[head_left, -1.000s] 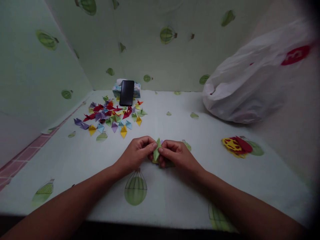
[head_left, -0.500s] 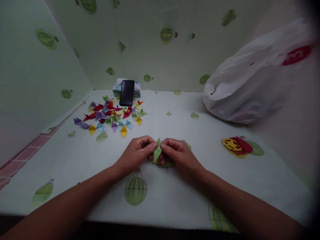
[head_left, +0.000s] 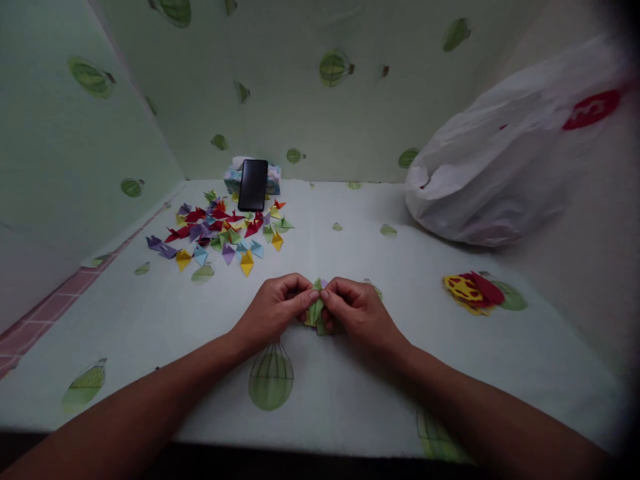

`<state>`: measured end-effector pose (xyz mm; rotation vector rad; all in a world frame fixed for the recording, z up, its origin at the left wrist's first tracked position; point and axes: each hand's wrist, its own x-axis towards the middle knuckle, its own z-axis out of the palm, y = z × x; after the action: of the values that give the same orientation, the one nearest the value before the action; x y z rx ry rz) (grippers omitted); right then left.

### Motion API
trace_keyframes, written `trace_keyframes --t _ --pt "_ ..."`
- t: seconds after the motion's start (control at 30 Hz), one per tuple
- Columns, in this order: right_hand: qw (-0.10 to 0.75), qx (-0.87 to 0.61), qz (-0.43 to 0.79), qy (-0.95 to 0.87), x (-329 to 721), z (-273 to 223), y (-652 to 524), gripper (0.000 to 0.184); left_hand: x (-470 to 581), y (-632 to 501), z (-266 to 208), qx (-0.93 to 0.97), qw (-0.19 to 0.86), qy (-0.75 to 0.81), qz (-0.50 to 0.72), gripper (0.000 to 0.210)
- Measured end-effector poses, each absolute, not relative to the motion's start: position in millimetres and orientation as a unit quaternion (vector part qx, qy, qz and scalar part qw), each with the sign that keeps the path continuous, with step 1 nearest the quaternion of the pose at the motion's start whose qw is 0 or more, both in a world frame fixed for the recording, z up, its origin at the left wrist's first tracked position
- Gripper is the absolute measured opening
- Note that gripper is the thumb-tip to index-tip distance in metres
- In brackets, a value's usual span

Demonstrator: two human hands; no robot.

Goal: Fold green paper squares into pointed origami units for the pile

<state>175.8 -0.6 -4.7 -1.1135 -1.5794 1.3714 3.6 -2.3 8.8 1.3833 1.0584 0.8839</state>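
Note:
A small folded piece of light green origami paper (head_left: 315, 312) is pinched between my two hands at the middle of the table. My left hand (head_left: 279, 303) grips its left side, the thumb pressed on the front. From the other side my right hand (head_left: 356, 307) pinches it, and the two thumb tips nearly meet over its upper part. Fingers cover part of the folds. Beneath and behind it, yellow, green and purple paper shows in part on the tablecloth. Beyond my left hand lies a heap of small folded paper pieces (head_left: 227, 235) in many colours.
A black phone (head_left: 253, 186) leans against a tissue box (head_left: 273, 179) behind the heap. A white plastic bag (head_left: 480, 167) stands at the back right. Red and yellow cut-out shapes (head_left: 475, 292) lie at the right. The tablecloth (head_left: 340, 393) has a balloon print.
My thumbs have come closer together across the green paper and now cover more of its upper part. Everything else stays where it was, apart from a slight shift of the view.

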Motion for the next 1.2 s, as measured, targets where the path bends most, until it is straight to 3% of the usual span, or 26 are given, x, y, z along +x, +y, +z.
trace_keyframes --t 0.3,0.53,0.93,1.2 --pt "0.389 -0.372 0.599 -0.593 179.4 -3.4 5.0 0.028 0.7 0.2 5.9 0.559 0.641 0.419 0.319 0.024" --pt "0.384 -0.416 0.589 -0.577 179.6 -2.7 1.8 0.03 -0.3 -0.5 3.9 0.549 0.688 0.384 0.28 0.02" --pt "0.353 -0.409 0.603 -0.588 180.2 -3.8 4.2 0.036 1.1 0.2 2.6 0.563 0.667 0.39 0.293 0.023" --pt "0.424 -0.425 0.565 -0.566 180.7 -6.8 4.6 0.032 3.3 1.1 -1.4 0.503 0.666 0.426 0.35 0.023"
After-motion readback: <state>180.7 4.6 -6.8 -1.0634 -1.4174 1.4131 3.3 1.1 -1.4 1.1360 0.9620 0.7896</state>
